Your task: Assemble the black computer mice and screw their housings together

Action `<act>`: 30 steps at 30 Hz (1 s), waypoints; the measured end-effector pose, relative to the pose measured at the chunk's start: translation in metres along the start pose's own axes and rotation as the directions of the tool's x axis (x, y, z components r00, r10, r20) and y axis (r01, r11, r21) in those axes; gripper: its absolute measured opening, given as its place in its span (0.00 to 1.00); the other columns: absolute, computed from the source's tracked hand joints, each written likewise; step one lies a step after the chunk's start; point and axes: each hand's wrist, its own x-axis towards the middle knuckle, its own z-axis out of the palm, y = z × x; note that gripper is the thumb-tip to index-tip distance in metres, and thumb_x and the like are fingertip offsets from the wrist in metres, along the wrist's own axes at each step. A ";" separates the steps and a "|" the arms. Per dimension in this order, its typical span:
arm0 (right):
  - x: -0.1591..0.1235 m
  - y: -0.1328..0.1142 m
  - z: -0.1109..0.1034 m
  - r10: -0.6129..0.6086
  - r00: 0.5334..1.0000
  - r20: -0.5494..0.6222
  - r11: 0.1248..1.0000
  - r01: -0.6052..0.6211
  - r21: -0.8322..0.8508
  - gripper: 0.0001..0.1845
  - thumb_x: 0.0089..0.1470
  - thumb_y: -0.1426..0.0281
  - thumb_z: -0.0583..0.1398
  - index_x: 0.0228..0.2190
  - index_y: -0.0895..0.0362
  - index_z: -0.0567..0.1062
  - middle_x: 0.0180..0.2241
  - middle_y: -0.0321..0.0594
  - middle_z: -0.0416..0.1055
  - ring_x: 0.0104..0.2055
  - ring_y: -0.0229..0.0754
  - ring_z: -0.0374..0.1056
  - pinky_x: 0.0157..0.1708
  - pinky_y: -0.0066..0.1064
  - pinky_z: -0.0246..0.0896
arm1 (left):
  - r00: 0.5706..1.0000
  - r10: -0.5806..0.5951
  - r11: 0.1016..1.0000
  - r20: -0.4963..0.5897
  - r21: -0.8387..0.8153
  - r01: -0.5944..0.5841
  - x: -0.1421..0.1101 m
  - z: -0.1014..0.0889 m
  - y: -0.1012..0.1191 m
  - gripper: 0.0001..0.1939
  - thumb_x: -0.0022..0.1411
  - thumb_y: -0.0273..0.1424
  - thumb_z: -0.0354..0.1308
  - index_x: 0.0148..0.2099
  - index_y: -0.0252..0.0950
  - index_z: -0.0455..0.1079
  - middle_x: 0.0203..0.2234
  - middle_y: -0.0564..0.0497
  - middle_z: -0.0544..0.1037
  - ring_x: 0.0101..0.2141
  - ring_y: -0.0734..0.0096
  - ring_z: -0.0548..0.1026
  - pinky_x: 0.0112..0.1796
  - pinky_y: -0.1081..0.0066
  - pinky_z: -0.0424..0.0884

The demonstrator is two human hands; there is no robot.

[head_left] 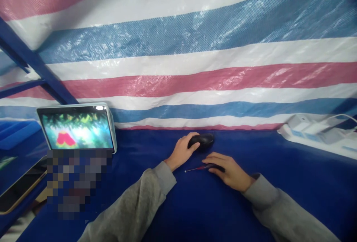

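On the blue tabletop, my left hand is closed around the near end of a black computer mouse. To the right and nearer to me, my right hand grips the dark handle of a small screwdriver. Its thin metal shaft points left, toward my left wrist, with the tip apart from the sleeve. The mouse's left end is partly covered by my fingers. Part of the screwdriver handle is hidden under my right hand.
A tablet stands lit at the left, with a blurred patch before it. A phone lies at the far left near a blue tray. White power strips sit at the right. Striped plastic sheeting hangs behind.
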 end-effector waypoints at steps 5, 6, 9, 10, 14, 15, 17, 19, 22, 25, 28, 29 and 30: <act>-0.003 0.007 0.011 -0.091 0.944 -0.318 0.976 0.022 -0.215 0.13 0.61 0.67 0.59 0.46 0.51 0.77 0.44 0.45 0.76 0.47 0.46 0.73 0.50 0.43 0.69 | 1.000 0.023 0.999 0.021 0.038 -0.024 0.001 -0.001 0.000 0.14 0.71 0.37 0.52 0.56 0.43 0.69 0.50 0.49 0.76 0.51 0.59 0.73 0.57 0.57 0.66; -0.003 0.010 0.012 -0.090 0.904 -0.417 0.968 -0.019 -0.250 0.14 0.61 0.68 0.58 0.48 0.51 0.76 0.46 0.46 0.75 0.48 0.47 0.72 0.51 0.45 0.68 | 0.999 0.016 0.999 0.033 0.049 -0.018 0.001 -0.001 -0.001 0.15 0.72 0.37 0.51 0.57 0.43 0.69 0.50 0.49 0.76 0.52 0.59 0.72 0.58 0.56 0.64; 0.004 0.022 0.012 0.002 0.840 -0.543 0.948 -0.174 -0.265 0.23 0.60 0.62 0.59 0.56 0.51 0.71 0.53 0.49 0.71 0.55 0.52 0.68 0.55 0.51 0.64 | 0.997 -0.011 0.997 0.070 0.076 0.006 0.001 -0.002 0.000 0.15 0.73 0.38 0.49 0.58 0.45 0.68 0.50 0.50 0.75 0.53 0.58 0.70 0.60 0.55 0.61; 0.008 0.026 0.012 0.042 0.852 -0.522 0.951 -0.194 -0.240 0.27 0.59 0.59 0.60 0.58 0.51 0.69 0.55 0.49 0.69 0.58 0.54 0.66 0.56 0.52 0.63 | 0.997 -0.018 0.997 0.079 0.079 0.012 0.001 -0.002 0.001 0.16 0.73 0.38 0.49 0.58 0.45 0.68 0.50 0.50 0.74 0.53 0.58 0.70 0.60 0.55 0.62; 0.026 0.042 0.012 0.136 0.919 -0.371 0.978 -0.185 -0.099 0.29 0.56 0.52 0.61 0.56 0.49 0.71 0.54 0.46 0.72 0.56 0.52 0.68 0.57 0.50 0.64 | 0.998 -0.028 0.997 0.064 0.073 0.024 0.001 -0.003 0.002 0.17 0.73 0.37 0.48 0.60 0.44 0.68 0.49 0.48 0.73 0.52 0.60 0.70 0.58 0.57 0.64; 0.029 0.044 0.012 0.137 0.924 -0.356 0.980 -0.180 -0.088 0.28 0.56 0.51 0.61 0.55 0.49 0.72 0.53 0.45 0.72 0.55 0.51 0.69 0.57 0.48 0.65 | 0.998 -0.028 0.997 0.049 0.073 0.025 0.001 -0.003 0.001 0.17 0.73 0.37 0.48 0.60 0.43 0.68 0.48 0.48 0.72 0.51 0.60 0.70 0.58 0.58 0.64; 0.031 0.045 0.012 0.140 0.930 -0.339 0.981 -0.178 -0.083 0.28 0.56 0.51 0.61 0.54 0.50 0.73 0.53 0.44 0.73 0.54 0.51 0.70 0.57 0.47 0.65 | 0.999 -0.023 0.996 0.032 0.088 0.020 0.000 -0.003 0.000 0.17 0.73 0.36 0.48 0.59 0.43 0.69 0.47 0.48 0.72 0.51 0.61 0.70 0.57 0.58 0.65; 0.029 0.044 0.011 0.151 0.932 -0.328 0.978 -0.188 -0.085 0.28 0.56 0.51 0.61 0.54 0.51 0.73 0.53 0.45 0.73 0.54 0.51 0.70 0.56 0.47 0.66 | 0.999 -0.013 0.993 0.041 0.121 0.008 0.000 -0.002 -0.001 0.16 0.73 0.36 0.48 0.58 0.43 0.70 0.47 0.49 0.73 0.50 0.61 0.70 0.57 0.58 0.66; 0.022 0.041 0.012 0.169 0.934 -0.315 0.973 -0.209 -0.096 0.27 0.58 0.52 0.59 0.54 0.51 0.73 0.52 0.45 0.74 0.53 0.50 0.71 0.54 0.47 0.67 | 0.998 -0.003 0.985 0.060 0.172 -0.007 0.000 -0.001 -0.001 0.16 0.73 0.36 0.49 0.57 0.43 0.71 0.46 0.49 0.74 0.49 0.60 0.70 0.56 0.57 0.66; 0.018 0.040 0.012 0.181 0.933 -0.312 0.968 -0.224 -0.110 0.26 0.59 0.52 0.58 0.53 0.52 0.74 0.51 0.46 0.75 0.52 0.52 0.71 0.54 0.49 0.67 | 0.997 -0.004 0.982 0.077 0.187 -0.011 0.000 -0.002 0.000 0.17 0.73 0.39 0.50 0.57 0.42 0.72 0.46 0.48 0.75 0.49 0.60 0.70 0.56 0.56 0.65; 0.018 0.040 0.013 0.187 0.932 -0.312 0.965 -0.233 -0.119 0.26 0.59 0.51 0.57 0.53 0.52 0.74 0.50 0.46 0.75 0.52 0.52 0.71 0.54 0.49 0.66 | 0.991 0.003 0.989 0.135 0.143 -0.023 0.000 -0.007 -0.001 0.23 0.66 0.44 0.60 0.60 0.44 0.69 0.51 0.48 0.74 0.53 0.56 0.69 0.57 0.53 0.63; 0.018 0.040 0.013 0.188 0.932 -0.311 0.964 -0.235 -0.121 0.26 0.59 0.51 0.57 0.53 0.52 0.74 0.50 0.47 0.75 0.52 0.52 0.71 0.53 0.49 0.66 | 0.987 0.009 0.992 0.162 0.124 -0.029 0.000 -0.008 -0.002 0.28 0.62 0.45 0.64 0.62 0.46 0.67 0.54 0.48 0.73 0.54 0.55 0.68 0.58 0.53 0.63; 0.019 0.040 0.013 0.190 0.932 -0.308 0.964 -0.237 -0.123 0.26 0.59 0.51 0.57 0.53 0.52 0.74 0.50 0.47 0.75 0.52 0.52 0.71 0.53 0.49 0.66 | 0.982 0.013 0.994 0.186 0.107 -0.034 0.000 -0.009 -0.003 0.33 0.58 0.44 0.68 0.63 0.46 0.65 0.56 0.48 0.72 0.56 0.53 0.67 0.58 0.52 0.62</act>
